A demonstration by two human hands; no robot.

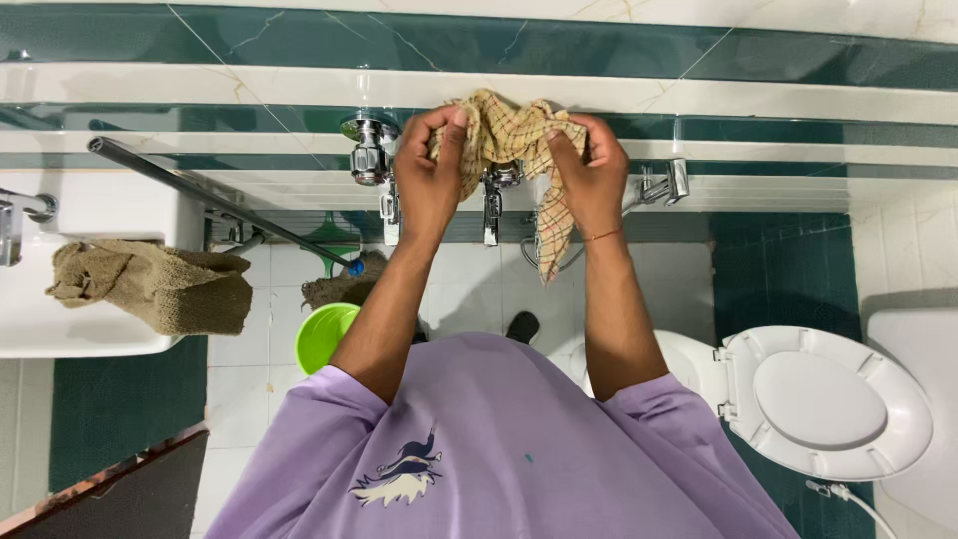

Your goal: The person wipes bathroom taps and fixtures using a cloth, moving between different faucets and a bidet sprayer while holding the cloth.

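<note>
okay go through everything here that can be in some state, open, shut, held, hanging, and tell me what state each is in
Checked cloth: bunched, held up by both hands.
Left hand: closed on the cloth.
Right hand: closed on the cloth.
Toilet lid: down, shut.
Brown towel: crumpled, draped over the sink edge.
Green bucket: upright on the floor, contents hidden.

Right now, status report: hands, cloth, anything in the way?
Left hand and right hand both grip checked cloth, bunched over wall taps. Cloth tail hangs free. Nothing in the way.

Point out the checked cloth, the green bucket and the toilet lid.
Checked cloth (504, 130), head view: the bunched middle between both hands.
Green bucket (321, 334), head view: its inner wall.
Toilet lid (823, 399), head view: centre of the raised white lid.
</note>
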